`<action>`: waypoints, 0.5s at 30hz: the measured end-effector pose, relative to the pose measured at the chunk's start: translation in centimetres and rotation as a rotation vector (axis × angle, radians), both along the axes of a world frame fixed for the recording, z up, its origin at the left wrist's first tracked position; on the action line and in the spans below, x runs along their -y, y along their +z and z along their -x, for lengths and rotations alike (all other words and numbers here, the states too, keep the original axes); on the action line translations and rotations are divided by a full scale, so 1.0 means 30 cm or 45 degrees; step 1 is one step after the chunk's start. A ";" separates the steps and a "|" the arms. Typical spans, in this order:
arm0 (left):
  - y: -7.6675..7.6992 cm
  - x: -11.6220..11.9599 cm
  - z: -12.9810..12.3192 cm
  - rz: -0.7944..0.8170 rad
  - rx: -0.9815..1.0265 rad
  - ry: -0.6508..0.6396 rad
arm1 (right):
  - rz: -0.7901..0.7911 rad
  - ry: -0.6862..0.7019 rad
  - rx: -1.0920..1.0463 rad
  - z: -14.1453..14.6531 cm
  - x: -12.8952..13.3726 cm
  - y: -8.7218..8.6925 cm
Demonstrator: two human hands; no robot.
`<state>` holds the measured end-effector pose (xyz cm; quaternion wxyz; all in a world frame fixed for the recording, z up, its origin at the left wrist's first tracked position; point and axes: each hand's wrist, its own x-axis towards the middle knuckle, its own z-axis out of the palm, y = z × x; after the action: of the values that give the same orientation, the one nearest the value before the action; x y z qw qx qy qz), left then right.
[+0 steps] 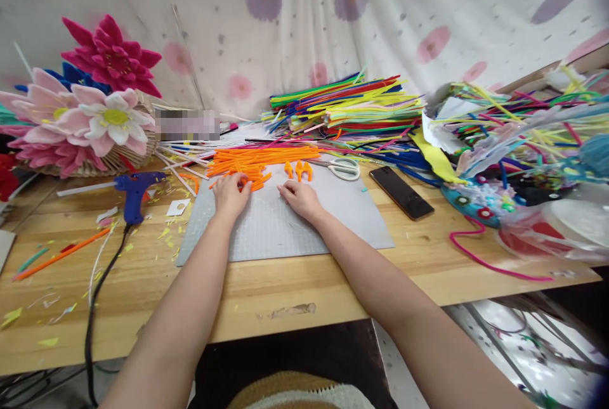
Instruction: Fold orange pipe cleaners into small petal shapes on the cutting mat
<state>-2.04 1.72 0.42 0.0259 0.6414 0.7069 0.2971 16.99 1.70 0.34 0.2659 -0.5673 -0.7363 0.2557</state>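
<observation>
My left hand (231, 196) is at the left part of the grey cutting mat (285, 238), its fingers bent down and closed on a short orange pipe cleaner piece (257, 184) at the edge of a small heap of them. Just behind lie longer orange pipe cleaners (271, 155) in a bundle. My right hand (302, 200) rests on the mat with curled, closed fingers, and nothing shows in them. Beyond it sit a few small bent orange pipe cleaner shapes (303, 171). Scissors with pale handles (345, 168) lie at the mat's back edge.
A blue glue gun (135, 195) with a black cord lies at left, near fluffy flowers (111, 117) and scraps. A phone (402, 192) lies right of the mat. Multicoloured pipe cleaners (352, 104) are piled behind. A clear plastic container (561, 228) stands at right.
</observation>
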 end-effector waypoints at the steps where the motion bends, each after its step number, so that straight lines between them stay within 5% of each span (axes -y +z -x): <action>1: 0.004 -0.002 0.002 -0.028 0.028 0.015 | -0.004 0.000 -0.003 0.000 -0.001 -0.001; 8: 0.037 0.054 -0.016 -0.298 0.357 0.042 | -0.027 0.049 -0.226 0.004 0.003 0.013; 15: -0.010 0.099 -0.143 0.144 0.756 -0.463 | 0.112 0.234 -0.616 0.020 -0.006 -0.012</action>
<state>2.23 -1.24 0.10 0.3181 0.6400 0.5580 0.4216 16.40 1.88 -0.03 0.3848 -0.4314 -0.6880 0.4386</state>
